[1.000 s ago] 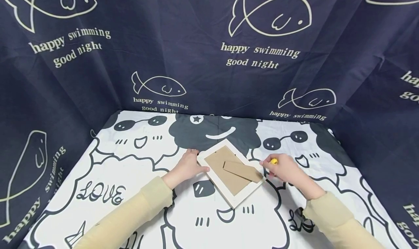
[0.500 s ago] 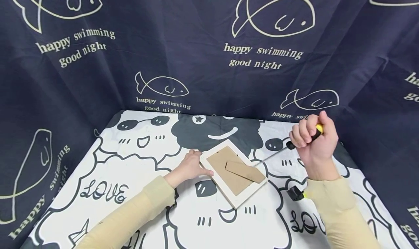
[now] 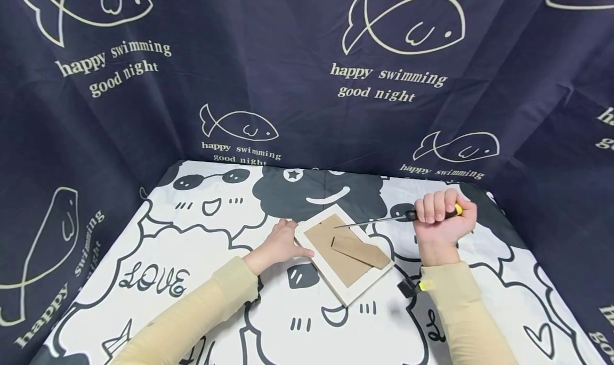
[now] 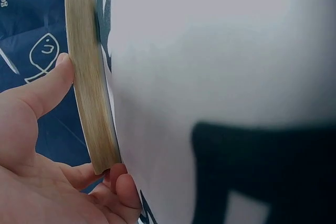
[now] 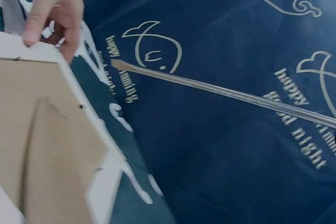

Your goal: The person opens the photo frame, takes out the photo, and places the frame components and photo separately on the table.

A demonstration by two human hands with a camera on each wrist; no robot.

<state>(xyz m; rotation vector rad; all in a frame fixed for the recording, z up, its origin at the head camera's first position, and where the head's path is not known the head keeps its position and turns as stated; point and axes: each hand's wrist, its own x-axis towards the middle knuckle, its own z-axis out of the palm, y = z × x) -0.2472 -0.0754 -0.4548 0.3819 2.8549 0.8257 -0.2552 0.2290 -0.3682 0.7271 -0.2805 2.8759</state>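
Note:
A white picture frame (image 3: 347, 293) lies back side up, with a brown backboard (image 3: 327, 253) and a cardboard stand leg (image 3: 357, 250). My left hand (image 3: 280, 241) grips its left corner. The left wrist view has the thumb on the frame's wooden side (image 4: 89, 77) and fingers around its lower end. My right hand (image 3: 443, 216) is wrapped around the black and yellow handle of a flat-head screwdriver (image 3: 384, 220), raised to the right of the frame. In the head view the tip overlaps the backboard; the right wrist view puts the blade (image 5: 220, 92) in the air beside it.
A black-and-white cartoon cloth (image 3: 192, 258) covers the table. Dark blue curtains (image 3: 297, 77) with fish prints hang behind and at both sides. Small dark tabs (image 5: 81, 106) stand along the backboard's edge. A black device (image 3: 409, 287) sits at the right wrist.
My right hand has risen from the frame's right corner with the screwdriver, then come slightly left and down, its shaft swinging over the frame. The left hand keeps its hold.

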